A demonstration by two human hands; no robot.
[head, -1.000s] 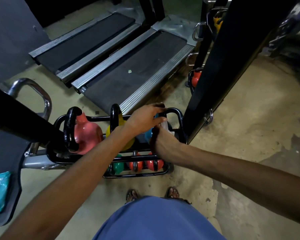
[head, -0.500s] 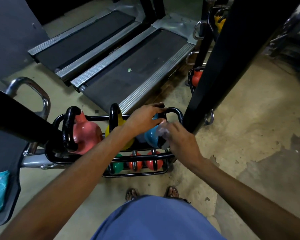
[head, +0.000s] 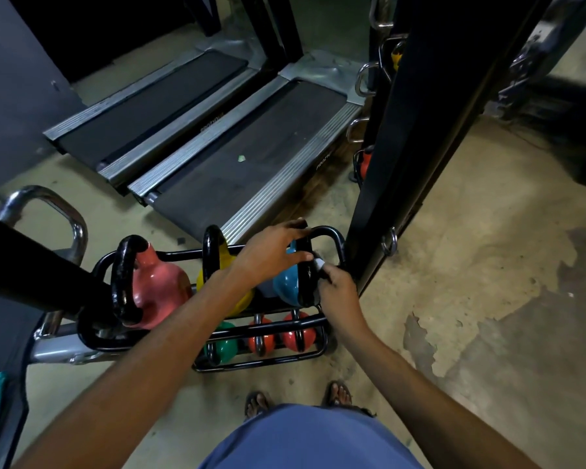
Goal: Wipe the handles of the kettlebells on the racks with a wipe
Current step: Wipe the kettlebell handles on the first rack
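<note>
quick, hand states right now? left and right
Left hand: grips the top of the blue kettlebell's handle.
Right hand: pinches the wipe against that handle.

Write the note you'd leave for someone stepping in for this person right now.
Left hand: grips the top of the black handle of the blue kettlebell.
Right hand: pinches a white wipe against that handle's right side.
Rack, top tier: pink kettlebell, yellow kettlebell, then the blue one. Lower tier: green kettlebell and two red kettlebells.
Done: cannot tell which handles are already wiped.
Left: finish this handle, then probably check the others.
</note>
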